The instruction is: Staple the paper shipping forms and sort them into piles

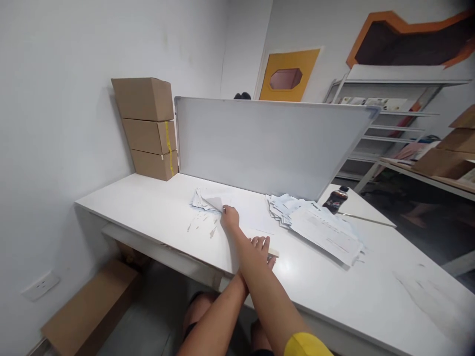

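Observation:
My arms cross over the white table (156, 202). My right hand (230, 217) reaches to the left and pinches the edge of a paper sheet (213, 201), whose corner is lifted and folded over a small, uneven pile of papers (198, 198). My left hand (260, 247) rests low near the table's front edge, beneath the right forearm. A small cream-coloured block (273, 252) sticks out between its fingers and thumb; the rest of the block is hidden by the hand. Another sheet (256, 220) lies flat just right of my right hand.
A larger fanned stack of printed papers (322, 230) lies to the right, with a dark drink bottle (336, 199) behind it. A whiteboard panel (256, 143) stands along the table's back. Stacked cardboard boxes (148, 133) occupy the back left corner; another box (92, 306) is on the floor.

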The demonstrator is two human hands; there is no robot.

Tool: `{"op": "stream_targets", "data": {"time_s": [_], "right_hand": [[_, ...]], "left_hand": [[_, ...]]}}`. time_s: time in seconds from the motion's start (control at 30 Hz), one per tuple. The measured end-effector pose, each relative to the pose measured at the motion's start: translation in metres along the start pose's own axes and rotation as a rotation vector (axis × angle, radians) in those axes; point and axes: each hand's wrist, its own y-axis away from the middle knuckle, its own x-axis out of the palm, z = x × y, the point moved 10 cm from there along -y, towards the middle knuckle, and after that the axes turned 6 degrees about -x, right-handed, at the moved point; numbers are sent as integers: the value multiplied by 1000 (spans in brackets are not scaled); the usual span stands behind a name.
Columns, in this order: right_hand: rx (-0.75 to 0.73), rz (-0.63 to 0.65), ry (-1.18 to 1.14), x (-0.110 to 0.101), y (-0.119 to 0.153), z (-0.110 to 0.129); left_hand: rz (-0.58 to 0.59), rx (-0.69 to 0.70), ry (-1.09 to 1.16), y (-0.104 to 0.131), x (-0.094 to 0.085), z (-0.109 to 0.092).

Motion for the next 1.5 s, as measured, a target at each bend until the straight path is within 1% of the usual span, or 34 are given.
{"op": "stream_targets", "data": {"time_s": [0.07, 0.17, 0.23, 0.3, 0.33, 0.4, 0.47, 0.53, 0.57, 0.63, 0.73, 0.87, 0.97, 1.03, 1.1, 1.17, 1.27, 1.33, 1.5], "right_hand": [[15, -30, -4, -8, 5, 3], [100, -103, 58, -27, 18, -1], [132, -87, 144, -36, 29, -6], [138, -34, 187, -40, 39, -12], [145, -14, 183, -41, 43, -16], [204, -24, 146, -46, 48, -27], [310, -21, 115, -44, 50, -41], [405, 43, 114, -33, 50, -50], [414, 84, 114, -25, 48, -50], [356, 135, 93, -12, 43, -42], [251, 116, 44, -6, 39, -28], [223, 95, 74, -15, 41, -24], [157, 99, 103, -25, 43, -16], [60, 75, 119, -33, 44, -4], [-84, 71, 155, -35, 48, 15], [-216, 114, 185, -29, 54, 32], [-318, 196, 182, -13, 64, 45], [-326, 213, 158, -7, 67, 46], [-155, 303, 55, 5, 64, 23]], "left_hand": [[-11, -2, 7, 2, 2, 0], [-30, 8, 8, 2, 5, 1], [-17, 23, -6, 0, 9, 2], [17, 33, -30, -4, 15, 3], [32, 35, -43, -6, 18, 4], [47, 39, -66, -10, 20, 4], [32, 51, -86, -12, 16, 2], [-2, 71, -101, -12, 8, -1], [-22, 78, -109, -11, 4, -3], [-63, 89, -127, -10, -5, -7], [-118, 95, -168, -9, -11, -9], [-179, 113, -208, -7, -11, -10], [-199, 131, -237, -5, -11, -11], [-200, 150, -254, -3, -12, -14], [-209, 147, -274, -1, -15, -17], [-213, 122, -295, -1, -17, -17], [-201, 100, -307, -2, -15, -17], [-192, 102, -296, -2, -14, -17], [-189, 93, -266, -3, -16, -16]]}}
